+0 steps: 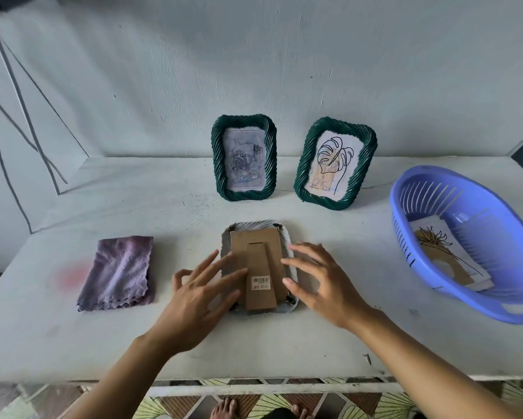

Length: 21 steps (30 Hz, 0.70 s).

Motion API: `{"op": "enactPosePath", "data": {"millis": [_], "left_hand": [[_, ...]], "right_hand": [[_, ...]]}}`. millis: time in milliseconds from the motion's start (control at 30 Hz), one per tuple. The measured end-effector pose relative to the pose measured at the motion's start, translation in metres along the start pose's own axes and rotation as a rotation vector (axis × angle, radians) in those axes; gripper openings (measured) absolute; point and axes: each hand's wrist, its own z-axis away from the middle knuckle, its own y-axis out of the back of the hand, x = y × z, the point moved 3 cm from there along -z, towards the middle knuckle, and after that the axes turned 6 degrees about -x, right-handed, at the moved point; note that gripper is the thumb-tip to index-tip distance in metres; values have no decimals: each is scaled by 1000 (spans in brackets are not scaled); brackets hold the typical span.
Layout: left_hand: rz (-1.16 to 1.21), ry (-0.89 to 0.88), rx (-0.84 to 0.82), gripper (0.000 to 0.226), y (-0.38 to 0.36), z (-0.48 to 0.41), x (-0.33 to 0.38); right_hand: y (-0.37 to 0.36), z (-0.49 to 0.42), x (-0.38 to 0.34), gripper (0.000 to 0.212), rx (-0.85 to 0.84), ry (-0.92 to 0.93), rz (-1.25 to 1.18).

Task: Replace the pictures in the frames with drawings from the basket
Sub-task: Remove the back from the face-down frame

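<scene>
A white woven frame [255, 228] lies face down at the table's middle, its brown cardboard back [254, 240] and stand facing up. My left hand [198, 288] rests with spread, straight fingers on the frame's left side. My right hand [320, 281] lies with relaxed fingers over its right edge. Two dark green woven frames stand at the back: the left one [244, 157] holds a grey rose picture, the right one [335, 163] a leaf line drawing. A blue plastic basket [454, 293] at the right holds drawings [444, 255]; the top one shows a flower.
A folded purple cloth [118, 272] lies left of the face-down frame. The white table [254, 346] meets a white wall at the back. Its front edge runs just below my forearms, above a patterned floor.
</scene>
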Motion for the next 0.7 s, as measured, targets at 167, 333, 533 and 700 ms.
{"op": "enactPosePath", "data": {"millis": [167,333,533,700], "left_hand": [[-85,14,-33,50,-9,5,0],[-132,24,-26,53,-12,6,2],[-125,10,-36,54,-11,6,-1],[-139,31,-42,52,-12,5,0]], "right_hand": [[-4,8,1,41,-41,8,3],[-6,6,1,38,-15,-4,23],[-6,2,3,42,-26,10,27],[-5,1,4,41,-23,44,80]]}}
